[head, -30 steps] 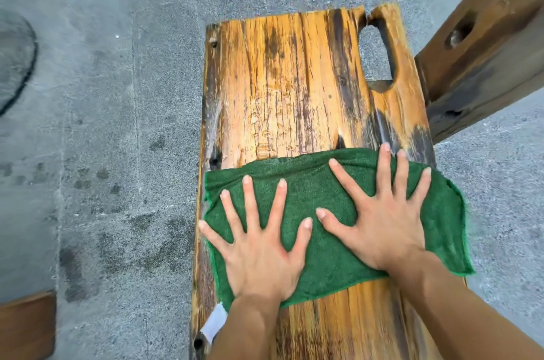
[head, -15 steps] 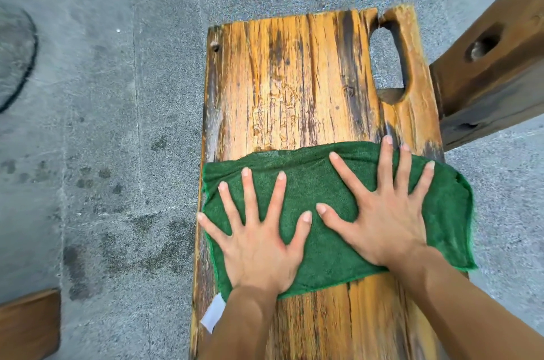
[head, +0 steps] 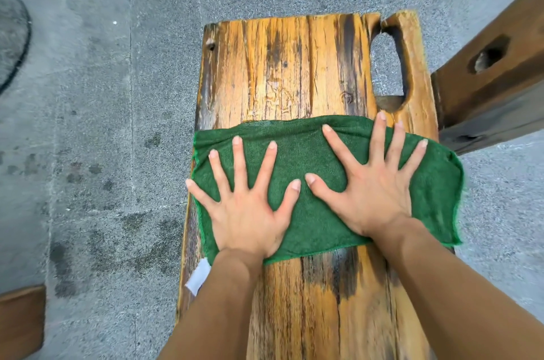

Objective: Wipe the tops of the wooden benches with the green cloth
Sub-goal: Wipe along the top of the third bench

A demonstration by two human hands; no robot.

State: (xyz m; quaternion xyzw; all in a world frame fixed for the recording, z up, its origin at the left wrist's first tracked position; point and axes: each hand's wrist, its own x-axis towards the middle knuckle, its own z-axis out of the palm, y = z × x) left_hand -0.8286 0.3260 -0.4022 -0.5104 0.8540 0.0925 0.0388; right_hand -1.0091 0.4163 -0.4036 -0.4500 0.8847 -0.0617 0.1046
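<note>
Second bench [head: 482, 77] beside cloth [head: 318, 212], hands [head: 247, 218] flat.

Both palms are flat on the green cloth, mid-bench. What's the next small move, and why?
Probably keep both palms down and push the green cloth forward toward the far end of the bench. The left hand and right hand already pin it flat across the width, and a bare strip of wood lies ahead of it, beside the oval cutout.

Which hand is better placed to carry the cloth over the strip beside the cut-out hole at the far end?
Probably the right hand. Its fingertips already sit at the green cloth's far edge just below the hole, on the bench's right side. The left hand lies flat nearer the left edge.
</note>
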